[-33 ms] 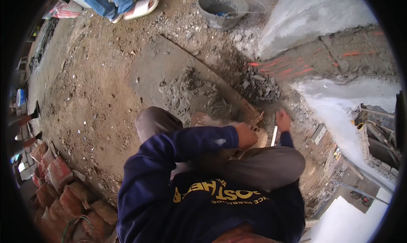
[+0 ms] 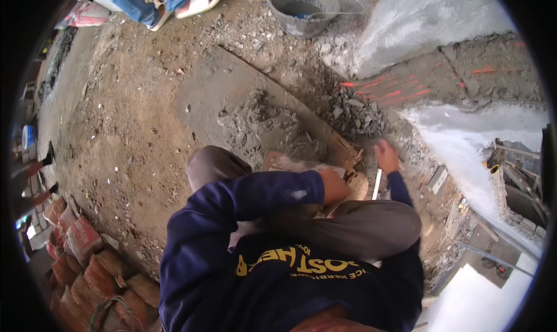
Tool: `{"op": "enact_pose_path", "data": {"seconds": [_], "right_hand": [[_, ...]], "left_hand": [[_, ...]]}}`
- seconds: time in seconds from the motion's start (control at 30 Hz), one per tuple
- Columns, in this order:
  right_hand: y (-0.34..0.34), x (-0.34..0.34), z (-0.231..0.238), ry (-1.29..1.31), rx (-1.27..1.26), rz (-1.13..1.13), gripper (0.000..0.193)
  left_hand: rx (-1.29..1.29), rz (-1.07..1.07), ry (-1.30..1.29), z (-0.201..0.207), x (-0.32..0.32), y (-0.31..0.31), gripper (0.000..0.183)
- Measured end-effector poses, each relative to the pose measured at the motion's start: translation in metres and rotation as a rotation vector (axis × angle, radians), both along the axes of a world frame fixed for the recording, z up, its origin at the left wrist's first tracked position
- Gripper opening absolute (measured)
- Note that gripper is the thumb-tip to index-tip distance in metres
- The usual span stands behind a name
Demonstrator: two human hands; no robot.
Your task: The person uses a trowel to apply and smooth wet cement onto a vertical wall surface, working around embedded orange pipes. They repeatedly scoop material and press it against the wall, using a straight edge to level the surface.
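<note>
My left hand [image 2: 335, 186], closed with its fingers partly hidden, is at the right end of a flat rectangular board [image 2: 282, 161] with a pale, worn face. The board lies against the near edge of a heap of wet grey mortar [image 2: 264, 123], which sits on a mortar-coated sheet [image 2: 212, 77]. Over the ground to the right, my right hand [image 2: 387, 156] is open, its fingers apart and nothing visible in them. Between the hands are a rounded tan piece with holes [image 2: 359, 187], possibly footwear, and a narrow white strip [image 2: 377, 184].
Broken grey stones [image 2: 357, 116] lie beyond my right hand, beside a mortar strip with orange marks [image 2: 400, 88]. A dark bucket [image 2: 303, 13] stands at the far side. Another person's sandalled foot [image 2: 199, 2] is far left. Stacked reddish sacks [image 2: 81, 236] are near left.
My right hand has moved slightly away from me and its fingers show more spread. The board looks sharper than before, and the mortar's near right edge is fuller. The other person's feet shifted slightly.
</note>
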State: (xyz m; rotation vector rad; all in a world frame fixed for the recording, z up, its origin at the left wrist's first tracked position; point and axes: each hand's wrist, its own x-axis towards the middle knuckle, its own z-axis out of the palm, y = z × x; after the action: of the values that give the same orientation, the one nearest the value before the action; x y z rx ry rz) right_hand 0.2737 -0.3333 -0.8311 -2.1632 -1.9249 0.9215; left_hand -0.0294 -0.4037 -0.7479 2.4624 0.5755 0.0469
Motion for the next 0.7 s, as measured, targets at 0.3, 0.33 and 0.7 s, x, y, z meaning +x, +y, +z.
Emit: {"op": "enact_pose_path", "data": {"seconds": [0.3,0.33,0.7], "right_hand": [[0.041,-0.126,0.078,-0.165,-0.244,0.996,0.035],[0.035,-0.128,0.068,-0.176,-0.244,1.027,0.035],[-0.035,-0.087,0.04,-0.237,-0.366,0.776,0.039]], "left_hand": [[0.02,-0.363,0.197,0.044,-0.034,-0.056,0.02],[0.019,-0.371,0.203,0.053,-0.032,-0.054,0.02],[0.131,-0.257,-0.125,0.033,-0.023,-0.022,0.014]]}}
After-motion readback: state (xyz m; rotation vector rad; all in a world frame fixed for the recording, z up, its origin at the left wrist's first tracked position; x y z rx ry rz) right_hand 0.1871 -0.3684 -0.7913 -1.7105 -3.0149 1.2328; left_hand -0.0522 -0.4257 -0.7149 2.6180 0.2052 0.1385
